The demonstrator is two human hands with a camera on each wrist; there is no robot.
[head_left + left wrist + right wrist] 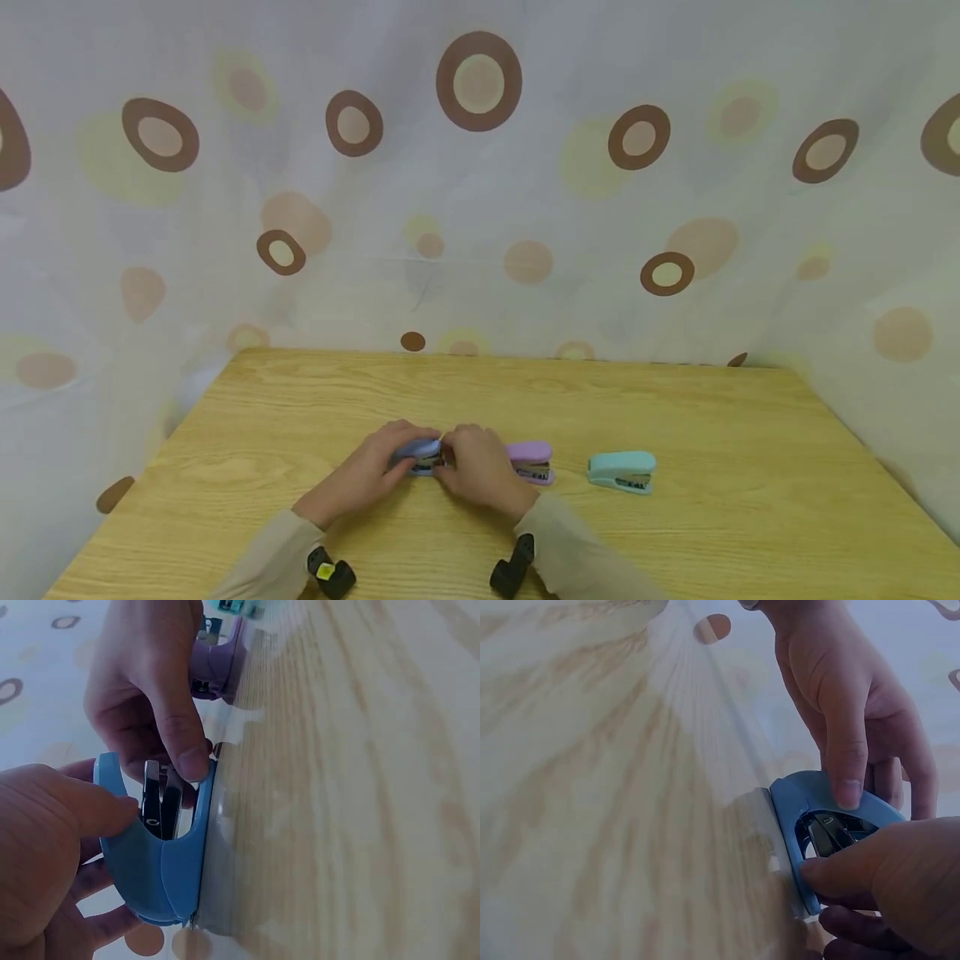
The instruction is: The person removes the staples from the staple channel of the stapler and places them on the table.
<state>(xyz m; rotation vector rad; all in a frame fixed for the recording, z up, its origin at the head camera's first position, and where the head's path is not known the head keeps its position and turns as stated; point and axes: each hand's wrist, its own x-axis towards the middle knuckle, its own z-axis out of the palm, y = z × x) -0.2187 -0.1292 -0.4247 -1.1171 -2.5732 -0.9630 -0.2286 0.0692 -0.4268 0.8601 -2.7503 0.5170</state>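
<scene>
A blue stapler (426,452) rests on its base on the wooden table, its front end towards the right. My left hand (377,457) grips it from the rear, with the thumb (112,816) along the side of the top arm. At the front end my right hand (480,467) pinches the stapler, its thumb (832,876) low by the base and its other fingers partly hidden behind. Between top arm and base the metal staple magazine (161,806) shows. A purple stapler (531,452) lies just beyond the right hand, which partly covers it in the head view.
A mint-green stapler (621,471) stands farther right on the table (735,467). Behind the table's back edge hangs a pale curtain (480,200) with round brown patterns. Each wrist wears a black camera (514,567).
</scene>
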